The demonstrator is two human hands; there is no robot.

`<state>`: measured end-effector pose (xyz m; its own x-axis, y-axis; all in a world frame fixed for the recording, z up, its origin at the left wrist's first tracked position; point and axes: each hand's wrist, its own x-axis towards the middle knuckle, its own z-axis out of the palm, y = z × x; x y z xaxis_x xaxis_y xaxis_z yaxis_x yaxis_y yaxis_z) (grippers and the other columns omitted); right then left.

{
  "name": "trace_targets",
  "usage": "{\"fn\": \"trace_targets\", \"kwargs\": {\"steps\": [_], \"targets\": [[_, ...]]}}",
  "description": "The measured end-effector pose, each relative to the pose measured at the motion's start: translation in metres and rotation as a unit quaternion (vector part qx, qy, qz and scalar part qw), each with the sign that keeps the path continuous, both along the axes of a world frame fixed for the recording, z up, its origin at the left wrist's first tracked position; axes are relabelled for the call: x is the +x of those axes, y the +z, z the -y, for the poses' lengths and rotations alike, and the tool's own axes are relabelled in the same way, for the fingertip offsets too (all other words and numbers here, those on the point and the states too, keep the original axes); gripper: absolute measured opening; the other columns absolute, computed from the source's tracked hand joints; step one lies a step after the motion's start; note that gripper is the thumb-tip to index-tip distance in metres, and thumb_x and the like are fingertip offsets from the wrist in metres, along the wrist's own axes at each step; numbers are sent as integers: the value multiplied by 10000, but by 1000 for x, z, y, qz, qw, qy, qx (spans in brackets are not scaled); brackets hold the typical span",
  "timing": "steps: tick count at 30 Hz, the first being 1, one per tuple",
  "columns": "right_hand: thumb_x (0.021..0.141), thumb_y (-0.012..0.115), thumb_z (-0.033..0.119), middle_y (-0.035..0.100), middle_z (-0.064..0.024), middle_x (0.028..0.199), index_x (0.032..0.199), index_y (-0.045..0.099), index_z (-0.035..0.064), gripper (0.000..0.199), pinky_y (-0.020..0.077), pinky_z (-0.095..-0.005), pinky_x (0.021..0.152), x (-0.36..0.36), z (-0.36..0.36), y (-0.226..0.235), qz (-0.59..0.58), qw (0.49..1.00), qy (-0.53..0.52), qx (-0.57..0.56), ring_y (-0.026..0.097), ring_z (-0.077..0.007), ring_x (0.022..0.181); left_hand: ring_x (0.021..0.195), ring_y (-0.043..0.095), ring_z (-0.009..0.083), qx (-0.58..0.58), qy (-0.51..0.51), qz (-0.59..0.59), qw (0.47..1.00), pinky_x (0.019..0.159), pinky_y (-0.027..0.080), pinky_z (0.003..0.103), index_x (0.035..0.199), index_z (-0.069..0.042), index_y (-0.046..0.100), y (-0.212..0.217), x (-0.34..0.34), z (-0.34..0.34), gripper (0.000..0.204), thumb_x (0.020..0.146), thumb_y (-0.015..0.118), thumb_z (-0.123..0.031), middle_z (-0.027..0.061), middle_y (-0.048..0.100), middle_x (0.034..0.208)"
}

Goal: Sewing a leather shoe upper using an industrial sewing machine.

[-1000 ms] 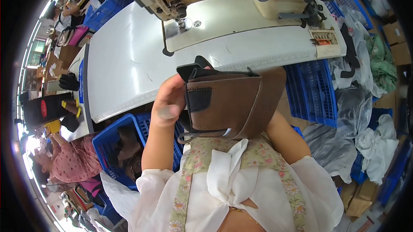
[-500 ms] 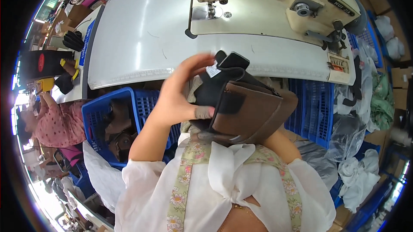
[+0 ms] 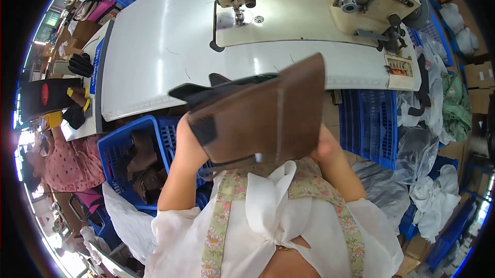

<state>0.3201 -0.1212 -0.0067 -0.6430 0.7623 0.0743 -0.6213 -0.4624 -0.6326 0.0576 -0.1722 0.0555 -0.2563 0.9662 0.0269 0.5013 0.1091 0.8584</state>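
**Brown leather piece held up before the sewing machine**

The blue crate (image 3: pixel 116 146) at far left holds dark leather pieces. Beside it, the left hand (image 3: pixel 186 141) rises from a bent forearm, gripping the brown leather piece (image 3: pixel 263 118) by its left edge. The right hand (image 3: pixel 326 149) supports its right underside; its grip is hidden. Beyond lie the white tabletop (image 3: pixel 154 51) and sewing machine (image 3: pixel 309 4).

Both forearms raised, left hand (image 3: pixel 188 141) and right hand (image 3: pixel 326 148) closed in a grip.
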Motion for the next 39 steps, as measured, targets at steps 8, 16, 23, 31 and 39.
{"fn": "trace_targets", "kwargs": {"steps": [8,16,23,31,39], "targets": [[926,623,153,567,-139,1312,1331,485,-37,468,438,-374,1025,9,-9,16,-38,997,5,-72,554,-241,1202,721,616,103,51,-137,221,964,650,490,261,787,-18,652,14,3,-8,437,580,941,-273,26,678,773],[980,521,204,514,-174,1375,1385,405,-36,485,418,-403,1058,8,-15,3,-150,977,44,-148,526,-283,1247,840,641,151,91,-96,507,852,734,509,272,913,16,634,5,22,-9,594,733,790,-528,78,678,913],[1020,420,294,443,-161,1451,1440,370,37,495,338,-508,1114,2,-13,-21,-240,936,120,-228,443,-322,1330,764,572,101,74,-43,364,928,691,462,239,934,8,607,26,18,-20,601,839,665,-583,24,627,843],[832,634,506,383,-138,1502,1465,375,116,788,322,-495,1126,-9,-7,-12,-190,974,92,-84,388,-320,1369,812,582,126,173,-46,231,956,729,469,249,946,-9,629,45,15,-23,266,808,785,-175,69,635,980],[873,644,426,404,-146,1485,1442,412,87,702,341,-430,1112,-22,-29,-43,-278,952,125,-15,408,-286,1349,1383,364,370,78,-258,83,959,1116,302,403,1421,10,409,68,12,7,1219,433,897,-509,222,391,1476]]}}
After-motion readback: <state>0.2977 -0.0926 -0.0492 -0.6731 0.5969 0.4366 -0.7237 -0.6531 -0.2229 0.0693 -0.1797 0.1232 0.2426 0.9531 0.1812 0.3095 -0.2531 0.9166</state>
